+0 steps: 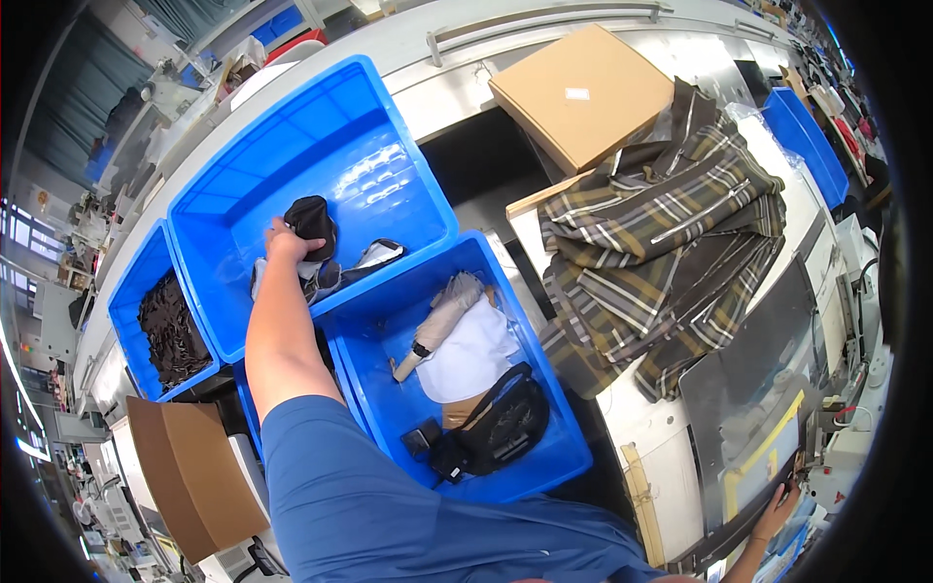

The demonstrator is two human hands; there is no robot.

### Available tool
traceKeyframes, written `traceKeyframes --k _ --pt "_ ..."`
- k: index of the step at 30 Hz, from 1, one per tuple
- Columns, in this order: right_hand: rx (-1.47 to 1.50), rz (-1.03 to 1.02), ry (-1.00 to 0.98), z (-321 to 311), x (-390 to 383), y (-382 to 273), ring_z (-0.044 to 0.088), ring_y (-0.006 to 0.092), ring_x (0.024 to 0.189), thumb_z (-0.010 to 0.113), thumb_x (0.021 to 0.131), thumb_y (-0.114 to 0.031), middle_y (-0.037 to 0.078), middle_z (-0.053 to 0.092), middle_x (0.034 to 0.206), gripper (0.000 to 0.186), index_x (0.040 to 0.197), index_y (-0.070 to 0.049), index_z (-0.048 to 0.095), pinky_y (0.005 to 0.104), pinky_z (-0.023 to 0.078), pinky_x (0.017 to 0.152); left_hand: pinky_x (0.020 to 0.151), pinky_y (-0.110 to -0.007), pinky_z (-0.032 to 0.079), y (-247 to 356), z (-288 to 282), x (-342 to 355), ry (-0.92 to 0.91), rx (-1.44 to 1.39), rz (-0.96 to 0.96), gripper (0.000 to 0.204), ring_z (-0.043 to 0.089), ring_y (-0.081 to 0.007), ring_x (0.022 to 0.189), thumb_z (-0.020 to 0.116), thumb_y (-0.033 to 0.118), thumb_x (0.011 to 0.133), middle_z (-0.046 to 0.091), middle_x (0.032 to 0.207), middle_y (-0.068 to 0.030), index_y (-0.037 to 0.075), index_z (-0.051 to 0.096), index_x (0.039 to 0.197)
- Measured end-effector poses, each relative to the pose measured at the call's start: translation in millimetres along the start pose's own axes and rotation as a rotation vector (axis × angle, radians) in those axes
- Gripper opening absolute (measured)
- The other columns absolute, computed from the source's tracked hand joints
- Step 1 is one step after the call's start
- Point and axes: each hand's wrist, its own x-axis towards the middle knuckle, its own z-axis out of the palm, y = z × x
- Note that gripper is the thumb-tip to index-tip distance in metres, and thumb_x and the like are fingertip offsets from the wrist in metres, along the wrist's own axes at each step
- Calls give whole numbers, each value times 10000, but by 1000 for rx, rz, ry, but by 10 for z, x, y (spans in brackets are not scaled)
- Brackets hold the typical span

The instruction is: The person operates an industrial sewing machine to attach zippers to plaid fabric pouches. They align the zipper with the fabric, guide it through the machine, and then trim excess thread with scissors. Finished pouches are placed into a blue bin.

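Note:
My left hand (284, 240) reaches into the large blue bin (219, 277) and is closed on a soft black cloth item (311, 223). Its exact kind does not show. Beside it, on the bin floor, lies a bunched grey, white and black item (335, 275). Far off at the lower right, my right hand (776, 510) rests by the dark edge of a work surface, fingers extended and apart. Nothing shows clearly in it. Closer to my body, a second blue bin (569, 457) contains a folded beige umbrella (447, 313), a white cloth (471, 355) and a black bag (505, 423).
A smaller blue bin (131, 321) of dark brown cloth pieces (175, 330) stands at the left. An open cardboard box (185, 466) sits below it. Rightward are a closed cardboard box (583, 97), a heap of plaid fabric (661, 243) and a dark panel (748, 360).

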Motion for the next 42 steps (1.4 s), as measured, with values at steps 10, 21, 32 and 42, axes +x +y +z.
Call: traceKeyframes --k 10,21,32,42 --pt "1 24 -3 -5 10 87 568 373 1298 535 1131 -333 227 613 1376 462 1391 48 565 428 407 1149 932 -438 590 -574 -628 680 -130 -600 152 573 761 -333 1022 745 -29 674 787 1103 -173 -1 718 1246" --pt "-13 9 -31 26 93 118 558 390 1294 525 1134 -347 229 609 1367 459 1357 51 573 443 399 1150 1153 -534 431 -923 -489 -76 -326 571 238 609 567 -347 1413 610 26 899 655 1437 -150 284 638 1450" --pt "14 7 6 84 48 84 590 377 1266 570 1112 -313 222 641 1323 427 1342 46 589 424 422 1131 793 -465 570 3 -1410 -413 333 10 561 339 759 -394 929 757 110 829 754 910 -224 93 654 1151" --pt "77 38 105 -149 -93 -540 627 408 1199 683 1016 -312 223 671 1282 421 1294 2 659 470 475 1065 1089 -463 551 2260 -1484 -3023 -992 -1669 547 533 673 -339 1250 606 21 938 654 1389 -215 -77 508 1453"
